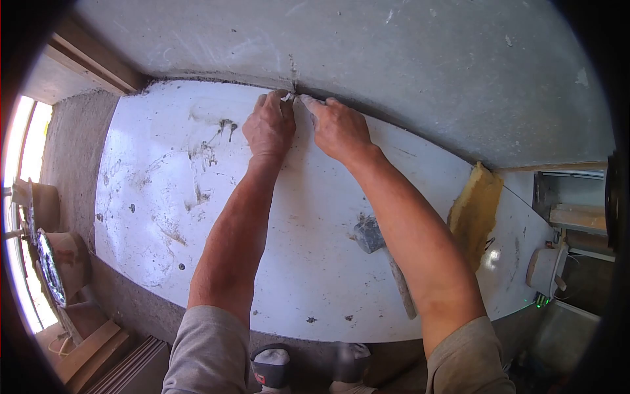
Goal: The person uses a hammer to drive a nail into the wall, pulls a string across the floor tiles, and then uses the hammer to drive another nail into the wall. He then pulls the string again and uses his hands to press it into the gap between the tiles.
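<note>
Both my hands are at the far edge of a white board (308, 249), where it meets the grey wall (420, 72). My left hand (270, 125) pinches a small whitish piece (287, 96) between its fingertips. Just to the right, my right hand (338, 128) has its index finger stretched toward the same spot, its other fingers curled; whether anything is inside them is hidden. A hammer-like tool with a grey head (369, 234) and a wooden handle (401, 282) lies on the board beside my right forearm.
A yellow foam-like piece (476, 213) lies on the board at the right. Buckets (65, 262) stand at the left, above wooden planks (92, 354). A device with green lights (543, 272) sits near the right corner. My feet are at the near edge.
</note>
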{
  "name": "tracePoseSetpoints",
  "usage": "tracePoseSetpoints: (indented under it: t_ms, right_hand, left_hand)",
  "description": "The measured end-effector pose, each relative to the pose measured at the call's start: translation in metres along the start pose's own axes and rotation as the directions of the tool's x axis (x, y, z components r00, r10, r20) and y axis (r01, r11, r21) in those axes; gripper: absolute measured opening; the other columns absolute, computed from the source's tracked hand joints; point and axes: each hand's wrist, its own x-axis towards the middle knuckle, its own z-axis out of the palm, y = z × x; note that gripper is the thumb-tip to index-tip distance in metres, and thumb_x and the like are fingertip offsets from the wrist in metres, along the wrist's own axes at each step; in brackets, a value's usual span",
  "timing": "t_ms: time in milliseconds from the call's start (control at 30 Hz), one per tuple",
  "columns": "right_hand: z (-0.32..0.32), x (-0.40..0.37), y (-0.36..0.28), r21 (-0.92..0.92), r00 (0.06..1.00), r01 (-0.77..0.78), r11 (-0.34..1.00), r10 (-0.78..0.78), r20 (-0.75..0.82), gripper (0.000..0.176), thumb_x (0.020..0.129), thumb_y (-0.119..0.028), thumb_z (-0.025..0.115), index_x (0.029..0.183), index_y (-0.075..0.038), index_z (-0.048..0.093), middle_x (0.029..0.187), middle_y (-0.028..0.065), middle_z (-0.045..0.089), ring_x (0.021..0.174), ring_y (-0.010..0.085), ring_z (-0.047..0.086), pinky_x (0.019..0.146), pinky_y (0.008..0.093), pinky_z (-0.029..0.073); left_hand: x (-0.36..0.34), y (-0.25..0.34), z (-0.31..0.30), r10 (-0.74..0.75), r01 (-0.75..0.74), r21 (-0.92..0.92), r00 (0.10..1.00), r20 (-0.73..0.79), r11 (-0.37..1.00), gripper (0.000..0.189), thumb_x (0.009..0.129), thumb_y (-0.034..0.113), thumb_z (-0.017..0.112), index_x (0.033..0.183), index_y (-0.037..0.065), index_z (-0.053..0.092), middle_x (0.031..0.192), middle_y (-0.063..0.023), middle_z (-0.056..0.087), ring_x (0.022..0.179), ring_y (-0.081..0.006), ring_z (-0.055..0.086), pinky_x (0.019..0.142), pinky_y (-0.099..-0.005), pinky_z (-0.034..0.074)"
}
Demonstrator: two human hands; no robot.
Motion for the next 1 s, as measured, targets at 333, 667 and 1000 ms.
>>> tracePoseSetpoints:
  t_ms: [333,667,1000]
  right_hand:
    - [0.016,0.021,-0.004,-0.075,0.997,0.064,0.995,-0.066,-0.032,0.043,0.086,-0.008,0.056,0.128,-0.016,0.059,0.099,0.0135,0.062,0.084,0.0312,0.067,0.075,0.0395,0.056]
    - [0.028,0.013,-0.010,-0.080,0.996,0.001,0.997,-0.008,-0.085,0.042,0.085,-0.012,0.056,0.126,-0.018,0.061,0.098,0.0105,0.057,0.097,0.0270,0.061,0.079,0.0374,0.054]
    - [0.031,0.013,-0.014,0.019,0.985,-0.087,0.996,0.089,-0.148,0.043,0.085,-0.011,0.058,0.126,-0.022,0.062,0.092,0.0110,0.059,0.091,0.0289,0.062,0.081,0.0387,0.053]
  left_hand:
    - [0.000,-0.001,0.000,0.018,-0.025,-0.096,0.997,-0.071,0.995,0.018,0.086,0.021,0.057,0.101,0.015,0.066,0.094,-0.0093,0.066,0.085,-0.0320,0.065,0.074,-0.0420,0.050]
    - [-0.004,0.001,0.003,0.076,-0.076,0.004,0.996,-0.040,0.997,0.015,0.088,0.021,0.057,0.094,0.010,0.065,0.087,-0.0095,0.064,0.078,-0.0311,0.063,0.071,-0.0419,0.049]
    - [-0.001,0.006,0.000,-0.013,0.011,0.042,0.998,0.054,0.999,0.012,0.089,0.023,0.057,0.091,0.012,0.064,0.091,-0.0097,0.065,0.084,-0.0342,0.063,0.075,-0.0442,0.049]
